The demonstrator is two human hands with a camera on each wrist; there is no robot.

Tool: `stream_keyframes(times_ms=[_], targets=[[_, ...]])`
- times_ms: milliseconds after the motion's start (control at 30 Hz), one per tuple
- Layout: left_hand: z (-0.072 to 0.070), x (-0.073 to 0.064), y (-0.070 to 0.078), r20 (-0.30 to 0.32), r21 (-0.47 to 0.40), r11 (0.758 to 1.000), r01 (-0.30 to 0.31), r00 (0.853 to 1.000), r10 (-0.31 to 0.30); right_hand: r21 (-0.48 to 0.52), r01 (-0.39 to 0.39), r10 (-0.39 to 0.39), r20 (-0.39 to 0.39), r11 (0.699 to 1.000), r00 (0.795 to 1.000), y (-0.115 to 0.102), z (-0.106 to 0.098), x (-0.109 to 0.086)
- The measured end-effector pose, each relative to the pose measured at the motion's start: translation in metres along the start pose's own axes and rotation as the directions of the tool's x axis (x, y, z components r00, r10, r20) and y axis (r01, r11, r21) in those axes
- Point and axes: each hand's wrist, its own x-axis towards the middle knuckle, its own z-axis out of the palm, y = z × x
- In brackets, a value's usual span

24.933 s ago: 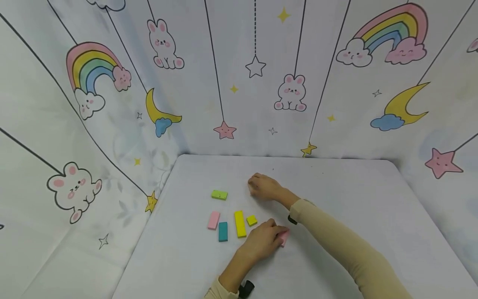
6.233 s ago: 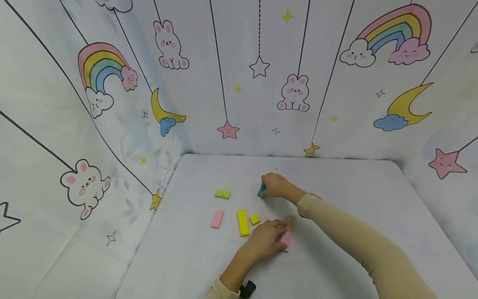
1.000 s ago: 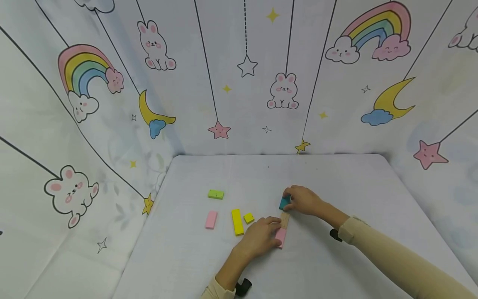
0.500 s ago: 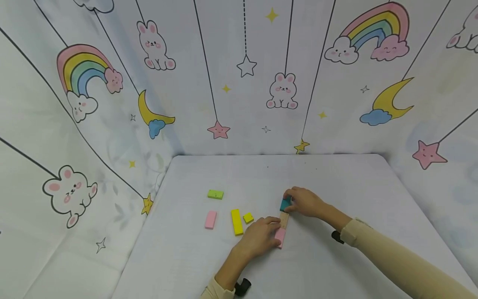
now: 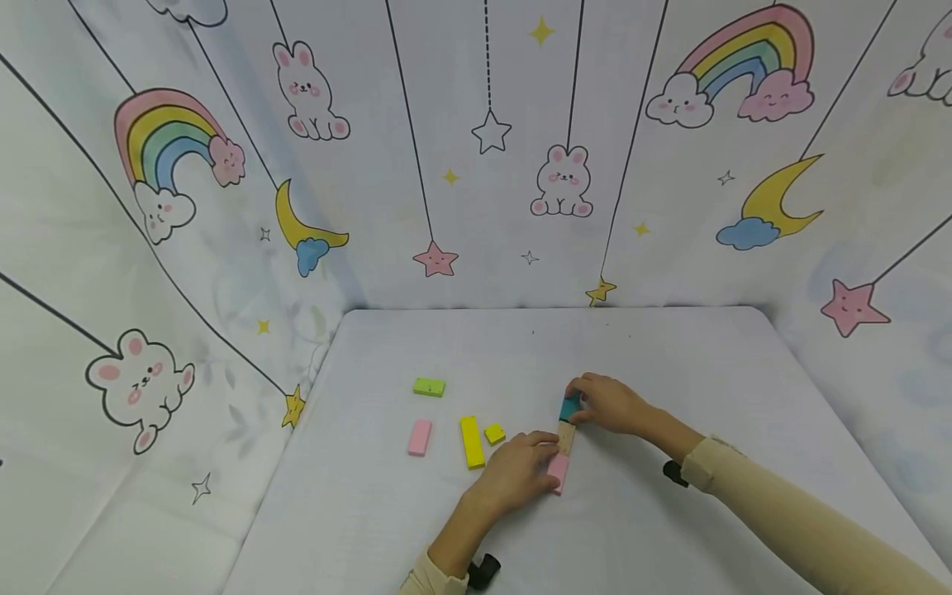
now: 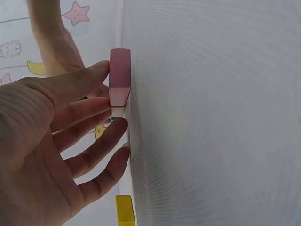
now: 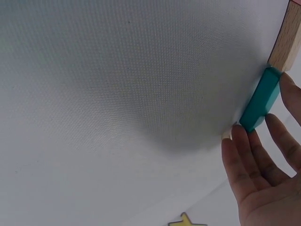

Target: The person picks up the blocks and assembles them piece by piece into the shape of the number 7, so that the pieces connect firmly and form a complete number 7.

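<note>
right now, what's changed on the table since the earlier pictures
The teal block moved rightward and farther off, from beside the long yellow block to the far end of the wooden block, where the right hand holds it. The wooden block, unseen at first, now lines up with the pink block by the left hand. That hand, the green block, other pink block and both yellow blocks stayed put.

On the white bench (image 5: 669,355) lie 1 lime-green block (image 5: 429,387), 1 separate pink block (image 5: 420,438), 1 long yellow block (image 5: 472,442), 1 small yellow block (image 5: 494,434), and, in 1 row, teal block (image 5: 569,409), wooden block (image 5: 568,439), other pink block (image 5: 559,469).
</note>
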Motion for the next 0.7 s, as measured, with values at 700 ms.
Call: stream_keyframes(times_ms=[700], targets=[[-0.0023, -0.0011, 0.0021, -0.003, -0.007, 1.0, 0.018, 1.0, -0.018, 0.036, 0.037, -0.037, -0.012, 0.999, 0.999, -0.001, -0.0023, -0.0066]])
